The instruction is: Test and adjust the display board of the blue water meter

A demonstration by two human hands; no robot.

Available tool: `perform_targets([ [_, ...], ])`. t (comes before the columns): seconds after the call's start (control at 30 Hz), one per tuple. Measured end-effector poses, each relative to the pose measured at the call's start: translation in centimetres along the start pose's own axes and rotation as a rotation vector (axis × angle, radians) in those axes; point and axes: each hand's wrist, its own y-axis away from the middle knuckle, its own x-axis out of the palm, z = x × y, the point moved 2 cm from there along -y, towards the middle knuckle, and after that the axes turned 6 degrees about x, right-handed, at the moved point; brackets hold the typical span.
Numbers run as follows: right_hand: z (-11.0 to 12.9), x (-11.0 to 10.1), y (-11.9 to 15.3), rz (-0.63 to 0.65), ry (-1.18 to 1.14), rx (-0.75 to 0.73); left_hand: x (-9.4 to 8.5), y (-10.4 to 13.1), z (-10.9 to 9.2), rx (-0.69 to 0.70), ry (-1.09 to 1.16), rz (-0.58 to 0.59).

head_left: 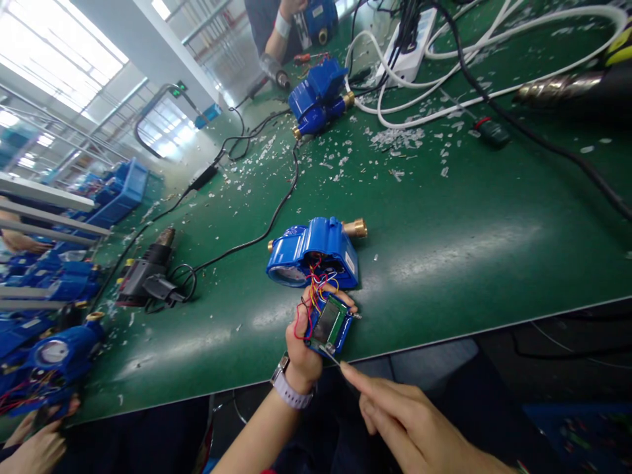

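Note:
My left hand [300, 355], with a watch on the wrist, is wrapped around a display circuit board [330, 321] in a blue housing. Coloured wires [320, 283] run from the board into the opened blue water meter [316, 253], which rests on the bench just beyond and has a brass fitting at its right end. In my right hand [405, 415] is a slim screwdriver [332, 357]; its metal shaft reaches the lower edge of the board, and its handle is hidden by my fingers.
A second blue meter [318, 99] stands farther back on the green bench [444, 243]. A heat gun [148, 273] lies left, another [563, 89] right. Cords, a power strip [407, 49], a screwdriver [491, 130] and plastic scraps lie around. Co-workers' hands [42, 444] show lower left and at the top.

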Motion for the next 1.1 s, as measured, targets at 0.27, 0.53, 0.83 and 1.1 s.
perform_targets([
  [0.27,-1.6,1.0,0.1,-0.072,0.373,-0.154,-0.1,-0.1,0.1,0.020,0.040,0.021],
  [0.53,-1.6,1.5,-0.1,-0.087,0.355,-0.144,-0.6,-0.1,0.2,0.025,0.036,0.032],
  [0.83,-1.2,1.2,-0.5,-0.078,0.105,-0.104,-0.7,-0.1,0.4,0.030,0.052,0.012],
  [1.1,-1.6,0.8,-0.5,-0.043,0.188,-0.113,-0.9,0.0,0.4,0.038,-0.060,-0.095],
])
